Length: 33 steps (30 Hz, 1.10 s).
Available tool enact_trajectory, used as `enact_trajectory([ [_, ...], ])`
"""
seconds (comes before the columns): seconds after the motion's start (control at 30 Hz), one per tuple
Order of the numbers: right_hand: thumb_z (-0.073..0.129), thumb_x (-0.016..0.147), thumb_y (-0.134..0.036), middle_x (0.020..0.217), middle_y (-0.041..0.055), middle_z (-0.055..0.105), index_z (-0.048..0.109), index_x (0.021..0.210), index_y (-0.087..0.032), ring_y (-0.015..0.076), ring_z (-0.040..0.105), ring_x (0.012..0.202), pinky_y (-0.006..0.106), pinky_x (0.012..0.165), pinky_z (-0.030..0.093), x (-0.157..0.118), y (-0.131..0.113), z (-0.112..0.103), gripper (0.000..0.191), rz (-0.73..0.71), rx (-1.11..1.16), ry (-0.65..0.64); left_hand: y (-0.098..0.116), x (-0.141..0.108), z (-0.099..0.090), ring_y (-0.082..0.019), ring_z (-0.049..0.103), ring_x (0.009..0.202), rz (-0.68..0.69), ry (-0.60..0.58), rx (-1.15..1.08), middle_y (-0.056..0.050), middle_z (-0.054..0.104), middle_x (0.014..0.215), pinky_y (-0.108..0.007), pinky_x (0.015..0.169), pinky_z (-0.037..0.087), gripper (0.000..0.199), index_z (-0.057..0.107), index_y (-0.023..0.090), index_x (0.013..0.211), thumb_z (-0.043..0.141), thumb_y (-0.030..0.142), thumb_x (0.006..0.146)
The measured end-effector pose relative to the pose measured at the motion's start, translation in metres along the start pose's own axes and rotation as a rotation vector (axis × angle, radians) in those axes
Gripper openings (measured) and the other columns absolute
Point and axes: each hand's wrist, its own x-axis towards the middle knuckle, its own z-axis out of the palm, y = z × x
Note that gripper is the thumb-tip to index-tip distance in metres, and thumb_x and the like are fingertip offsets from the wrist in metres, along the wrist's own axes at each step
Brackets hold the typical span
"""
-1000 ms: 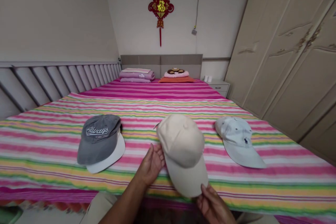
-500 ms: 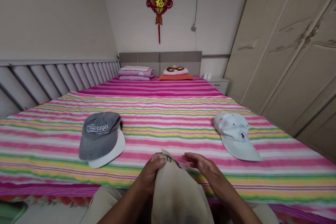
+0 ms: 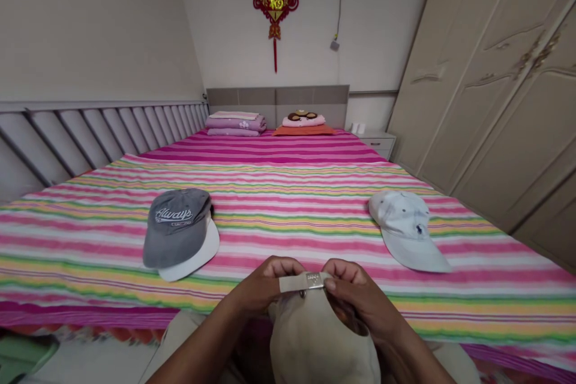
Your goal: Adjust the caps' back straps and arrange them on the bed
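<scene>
A beige baseball cap (image 3: 321, 336) is held low in front of me, its back opening facing up and to the right. Its rear strap with a silver metal buckle (image 3: 314, 279) is stretched between my hands. My left hand (image 3: 270, 282) pinches the strap left of the buckle. On the other side, my right hand (image 3: 355, 288) grips the strap end, thumb at the buckle's edge. To the left lies a grey cap (image 3: 175, 228) with "Always" lettering, over a cap with a white brim (image 3: 191, 264). A pale cap (image 3: 411, 231) with a small dark logo lies to the right.
The caps lie on a bed with a striped sheet (image 3: 288, 192). Folded purple bedding (image 3: 236, 123) and a pink pillow (image 3: 303, 122) sit by the headboard (image 3: 310, 99). A railing (image 3: 112, 132) runs along the left; a wardrobe (image 3: 490, 84) stands at right.
My right hand has come in from beside the cap and taken hold of the strap. The cap has turned, so its buckle and back opening now face me.
</scene>
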Motion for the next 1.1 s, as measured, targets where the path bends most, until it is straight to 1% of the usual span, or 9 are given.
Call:
enact_trajectory([
  [0.17, 0.068, 0.065, -0.037, 0.039, -0.0085, 0.040, 0.048, 0.061, -0.017, 0.0029, 0.026, 0.033, 0.016, 0.034, 0.016, -0.001, 0.002, 0.002, 0.029, 0.005, -0.068, 0.031, -0.011, 0.003, 0.007, -0.004, 0.041, 0.044, -0.041, 0.035, -0.143, 0.002, 0.053, 0.052, -0.017, 0.045, 0.028, 0.018, 0.062, 0.012, 0.064, 0.073, 0.023, 0.055],
  [0.27, 0.066, 0.066, -0.039, 0.038, -0.0092, 0.037, 0.046, 0.060, -0.018, 0.0033, 0.024, 0.033, 0.017, 0.034, 0.016, -0.001, 0.003, 0.003, 0.030, 0.000, -0.095, 0.016, -0.013, 0.002, 0.010, -0.004, 0.040, 0.042, -0.065, 0.044, -0.221, 0.002, 0.051, 0.049, -0.018, 0.043, 0.026, 0.020, 0.061, 0.011, 0.061, 0.074, 0.023, 0.051],
  [0.4, 0.065, 0.067, -0.039, 0.040, -0.0083, 0.039, 0.046, 0.060, -0.018, 0.0039, 0.024, 0.034, 0.018, 0.035, 0.017, 0.000, 0.005, 0.002, 0.029, -0.005, -0.111, -0.008, -0.016, 0.001, 0.011, -0.004, 0.038, 0.040, -0.060, 0.034, -0.289, 0.003, 0.049, 0.047, -0.018, 0.042, 0.025, 0.021, 0.061, 0.011, 0.059, 0.075, 0.022, 0.048],
  [0.57, 0.064, 0.068, -0.038, 0.040, -0.0083, 0.040, 0.046, 0.062, -0.018, 0.0038, 0.024, 0.034, 0.018, 0.035, 0.016, 0.001, 0.009, 0.000, 0.027, -0.007, -0.115, -0.021, -0.020, 0.002, 0.011, -0.005, 0.040, 0.041, -0.062, 0.078, -0.277, 0.002, 0.051, 0.049, -0.018, 0.044, 0.026, 0.022, 0.061, 0.011, 0.059, 0.076, 0.023, 0.049],
  [0.67, 0.063, 0.070, -0.036, 0.041, -0.0081, 0.041, 0.047, 0.062, -0.017, 0.0037, 0.025, 0.034, 0.018, 0.036, 0.017, 0.002, 0.012, -0.002, 0.026, -0.021, -0.116, -0.026, -0.021, 0.003, 0.013, -0.004, 0.036, 0.040, -0.066, 0.108, -0.267, 0.004, 0.047, 0.045, -0.019, 0.042, 0.024, 0.024, 0.059, 0.011, 0.055, 0.076, 0.025, 0.047],
  [0.8, 0.065, 0.067, -0.037, 0.041, -0.0070, 0.044, 0.049, 0.061, -0.017, 0.0041, 0.027, 0.035, 0.019, 0.037, 0.018, 0.003, 0.013, -0.003, 0.026, -0.004, -0.147, -0.019, -0.024, 0.003, 0.014, -0.004, 0.033, 0.040, -0.029, 0.156, -0.232, 0.005, 0.043, 0.043, -0.020, 0.042, 0.022, 0.028, 0.055, 0.012, 0.049, 0.077, 0.028, 0.043],
  [0.9, 0.066, 0.064, -0.033, 0.039, -0.0073, 0.043, 0.049, 0.057, -0.016, 0.0038, 0.027, 0.035, 0.018, 0.037, 0.017, 0.002, 0.012, -0.002, 0.025, -0.013, -0.150, 0.040, -0.026, 0.004, 0.013, -0.004, 0.032, 0.039, -0.006, 0.182, -0.229, 0.005, 0.043, 0.042, -0.019, 0.041, 0.021, 0.030, 0.050, 0.013, 0.045, 0.077, 0.028, 0.042],
  [0.97, 0.064, 0.066, -0.030, 0.037, -0.0092, 0.037, 0.046, 0.056, -0.017, 0.0034, 0.024, 0.034, 0.018, 0.036, 0.018, 0.003, 0.009, -0.002, 0.024, -0.053, -0.077, 0.118, -0.026, 0.003, 0.012, -0.004, 0.031, 0.037, -0.005, 0.196, -0.270, 0.006, 0.042, 0.040, -0.019, 0.040, 0.022, 0.030, 0.049, 0.014, 0.045, 0.075, 0.030, 0.045],
  [1.1, 0.058, 0.071, -0.032, 0.046, -0.0090, 0.040, 0.043, 0.057, -0.019, 0.0039, 0.025, 0.036, 0.019, 0.041, 0.031, 0.007, 0.004, -0.005, 0.025, -0.176, 0.136, 0.292, -0.025, 0.004, 0.007, -0.005, 0.035, 0.037, 0.007, 0.197, -0.304, 0.004, 0.045, 0.040, -0.019, 0.040, 0.027, 0.028, 0.052, 0.013, 0.049, 0.072, 0.033, 0.051],
])
